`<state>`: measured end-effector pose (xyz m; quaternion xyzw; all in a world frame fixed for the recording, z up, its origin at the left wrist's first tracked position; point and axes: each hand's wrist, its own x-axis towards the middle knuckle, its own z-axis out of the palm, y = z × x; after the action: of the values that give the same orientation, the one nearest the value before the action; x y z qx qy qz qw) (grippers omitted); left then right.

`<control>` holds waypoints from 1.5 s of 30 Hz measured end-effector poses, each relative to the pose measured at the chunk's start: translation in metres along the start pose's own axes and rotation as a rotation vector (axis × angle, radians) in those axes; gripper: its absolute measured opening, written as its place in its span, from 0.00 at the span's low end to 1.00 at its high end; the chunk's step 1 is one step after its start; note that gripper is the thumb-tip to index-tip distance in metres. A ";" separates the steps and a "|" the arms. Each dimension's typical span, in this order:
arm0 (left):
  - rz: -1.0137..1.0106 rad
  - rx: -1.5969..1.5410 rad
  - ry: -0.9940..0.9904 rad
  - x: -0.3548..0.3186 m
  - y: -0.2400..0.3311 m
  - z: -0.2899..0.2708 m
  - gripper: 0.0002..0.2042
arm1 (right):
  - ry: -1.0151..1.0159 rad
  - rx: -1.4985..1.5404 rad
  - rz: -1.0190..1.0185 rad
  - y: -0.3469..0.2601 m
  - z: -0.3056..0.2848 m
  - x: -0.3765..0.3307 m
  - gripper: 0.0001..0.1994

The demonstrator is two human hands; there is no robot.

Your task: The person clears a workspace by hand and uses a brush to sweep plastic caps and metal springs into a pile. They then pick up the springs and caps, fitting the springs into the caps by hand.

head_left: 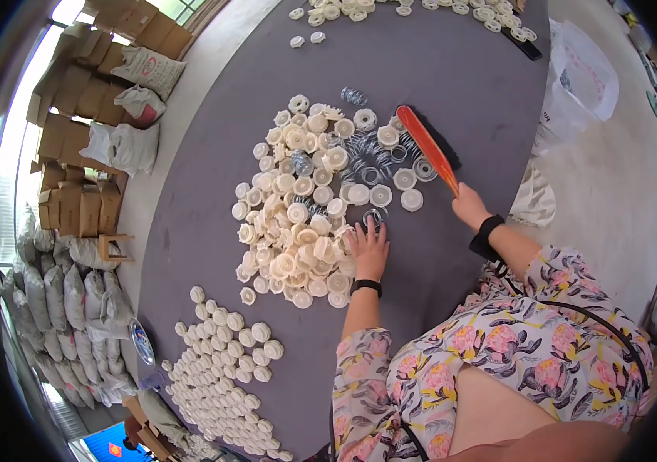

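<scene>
Many white caps [290, 215] cover grey table [452, 69]; sacks [74, 308] and boxes [74, 100] behind.

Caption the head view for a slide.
Left hand on a pile of cream plastic caps; right hand holds a red-handled brush.

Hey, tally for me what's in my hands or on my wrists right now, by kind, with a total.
Red-handled brush with black bristles, in the right hand grip: 1
Black wristbands, one on the left wrist and one on the right wrist: 2
Cream plastic caps of the pile held in the left hand: 0, it lies flat at the pile's edge
Total: 3
</scene>
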<state>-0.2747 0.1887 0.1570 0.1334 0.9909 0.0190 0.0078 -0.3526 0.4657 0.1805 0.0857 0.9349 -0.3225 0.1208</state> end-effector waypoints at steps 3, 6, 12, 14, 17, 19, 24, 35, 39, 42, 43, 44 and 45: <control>0.030 0.073 0.007 -0.009 -0.011 0.017 0.24 | -0.034 0.035 0.032 -0.006 0.016 -0.008 0.09; 0.042 0.086 0.021 -0.021 -0.039 0.022 0.24 | -0.041 0.066 0.048 -0.020 0.027 -0.022 0.09; -0.016 0.092 -0.026 -0.063 -0.100 0.018 0.25 | -0.127 0.130 0.073 -0.053 0.066 -0.069 0.10; -0.034 0.066 -0.076 -0.074 -0.110 0.011 0.25 | -0.164 0.135 0.020 -0.060 0.078 -0.083 0.10; -0.068 -0.046 0.014 -0.097 -0.116 0.013 0.21 | -0.147 0.177 -0.040 -0.067 0.093 -0.098 0.09; -0.100 -0.120 0.072 -0.106 -0.100 0.012 0.18 | -0.183 0.202 -0.062 -0.064 0.093 -0.103 0.09; -0.217 -0.369 0.049 -0.139 -0.060 0.024 0.20 | -0.046 0.186 -0.095 -0.049 0.089 -0.106 0.08; -0.035 -0.445 -0.028 -0.113 -0.018 0.026 0.30 | -0.275 0.268 0.017 -0.066 0.056 -0.113 0.09; 0.020 -0.150 -0.046 -0.089 -0.012 0.002 0.27 | -0.191 0.375 -0.025 -0.029 0.027 -0.073 0.11; 0.066 -0.124 -0.050 -0.056 0.013 0.005 0.27 | -0.185 0.375 -0.047 -0.016 -0.010 -0.043 0.12; 0.125 -0.152 -0.004 -0.026 0.040 0.003 0.27 | -0.150 0.349 -0.045 -0.001 -0.032 -0.030 0.14; 0.156 -0.146 0.008 0.001 0.068 0.002 0.27 | -0.118 0.358 -0.039 0.019 -0.049 -0.020 0.14; 0.184 -0.160 -0.002 0.025 0.089 -0.001 0.27 | -0.039 0.383 -0.086 0.032 -0.063 -0.009 0.14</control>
<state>-0.2753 0.2811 0.1614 0.2225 0.9698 0.0986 0.0174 -0.3474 0.5293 0.2125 0.0607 0.8568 -0.5008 0.1066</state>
